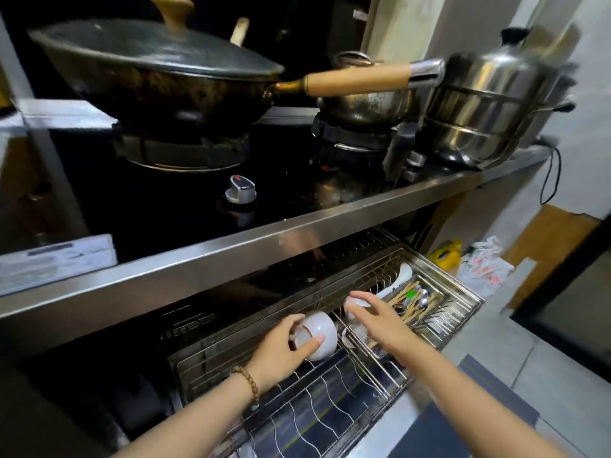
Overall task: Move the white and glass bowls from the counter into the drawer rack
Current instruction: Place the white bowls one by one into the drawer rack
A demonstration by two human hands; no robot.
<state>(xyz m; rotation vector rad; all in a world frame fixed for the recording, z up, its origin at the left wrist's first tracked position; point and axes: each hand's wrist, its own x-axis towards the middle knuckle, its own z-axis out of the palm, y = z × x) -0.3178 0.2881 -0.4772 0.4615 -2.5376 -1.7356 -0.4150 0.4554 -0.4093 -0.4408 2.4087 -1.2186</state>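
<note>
**Fig. Both hands over the open drawer rack (330, 401), pulled out below the front edge of the counter (264, 239).**

- **Left hand:** My left hand (281, 350) grasps a white bowl (319, 333) that is tipped onto its side. The foot ring faces my palm and the mouth faces away, toward the rack's back rail. My thumb lies across the foot and my fingers curl over the upper wall.
- **Position of the white bowl:** It sits low over the wires near the back edge of the rack's left section. I cannot tell whether it already rests on them. As I judge it, the slot it needs lies directly beneath, so only a short lowering remains, with the bowl's axis kept pointing away from me.
- **Right hand:** My right hand (373, 320) is further toward the middle divider, just beside the cutlery tray (441, 300). Its fingers arch over a small white bowl (356, 304) and hold it from above, though little of that bowl shows.
- **Under the right wrist:** Something clear stands in the wires, possibly glass, but it is too blurred to name.
</note>
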